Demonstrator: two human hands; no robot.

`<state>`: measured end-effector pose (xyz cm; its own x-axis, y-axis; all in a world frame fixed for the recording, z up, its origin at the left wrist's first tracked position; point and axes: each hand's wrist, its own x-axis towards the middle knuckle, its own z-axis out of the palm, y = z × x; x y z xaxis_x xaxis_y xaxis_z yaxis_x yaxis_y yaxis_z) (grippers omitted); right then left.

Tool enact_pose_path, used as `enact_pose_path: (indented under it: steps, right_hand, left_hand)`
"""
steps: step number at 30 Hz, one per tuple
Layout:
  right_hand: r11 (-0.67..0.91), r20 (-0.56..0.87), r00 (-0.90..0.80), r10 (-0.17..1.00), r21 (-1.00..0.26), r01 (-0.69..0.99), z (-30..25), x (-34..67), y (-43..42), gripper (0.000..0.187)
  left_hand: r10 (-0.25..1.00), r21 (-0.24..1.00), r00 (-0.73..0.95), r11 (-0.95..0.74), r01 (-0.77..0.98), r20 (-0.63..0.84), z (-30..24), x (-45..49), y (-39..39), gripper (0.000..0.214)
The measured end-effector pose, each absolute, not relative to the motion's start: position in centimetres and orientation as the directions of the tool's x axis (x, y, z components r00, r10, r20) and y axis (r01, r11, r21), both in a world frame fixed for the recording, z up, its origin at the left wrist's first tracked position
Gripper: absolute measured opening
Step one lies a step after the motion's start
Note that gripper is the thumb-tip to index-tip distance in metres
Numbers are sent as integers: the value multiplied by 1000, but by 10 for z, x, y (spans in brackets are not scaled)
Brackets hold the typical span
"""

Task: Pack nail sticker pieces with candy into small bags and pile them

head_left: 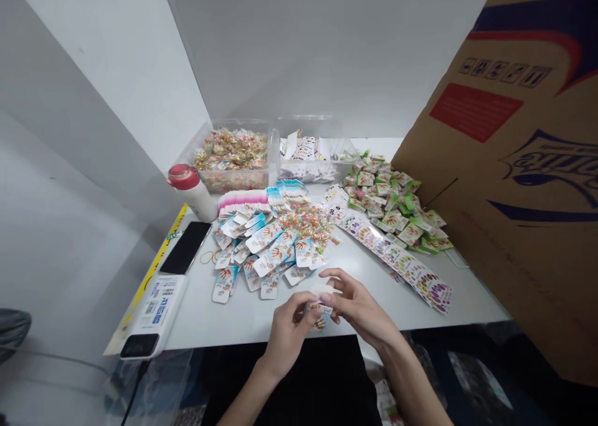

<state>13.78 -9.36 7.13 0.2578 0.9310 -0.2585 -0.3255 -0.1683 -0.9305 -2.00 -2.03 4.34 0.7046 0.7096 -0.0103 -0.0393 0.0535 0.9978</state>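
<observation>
Over the front edge of the white table (243, 317), my left hand (288, 334) and my right hand (357, 304) both pinch one small clear packet of colourful candy with a white card top (321, 306). The fingers of both hands are closed on it. Just beyond the hands lies a heap of blue-and-white carded packets (261, 248) and a loose pile of colourful candy bags (311, 223).
Two clear tubs stand at the back, one with candy (231, 155), one with white cards (311, 152). Green carded packets (397, 202) and a sticker strip (397, 258) lie right. A large cardboard box (518, 164) walls the right side. A red-capped bottle (191, 192), phone (185, 246) and white device (154, 314) sit left.
</observation>
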Motion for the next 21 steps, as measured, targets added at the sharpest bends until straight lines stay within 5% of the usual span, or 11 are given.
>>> enact_pose_path:
  steps: [4, 8, 21]
  right_hand:
    - [-126, -172, 255, 952, -974, -189, 72, 133, -92, 18]
    - [-82, -84, 276, 958, -996, -19, 73, 134, -89, 27]
    - [-165, -177, 279, 944, -984, -68, 66, 138, -84, 23]
  left_hand:
    - [716, 1000, 698, 8, -12, 3, 44, -21, -16, 17]
    - [739, 1000, 674, -22, 7, 11, 40, -21, -13, 17]
    - [706, 977, 700, 206, -59, -107, 34, -22, -16, 30]
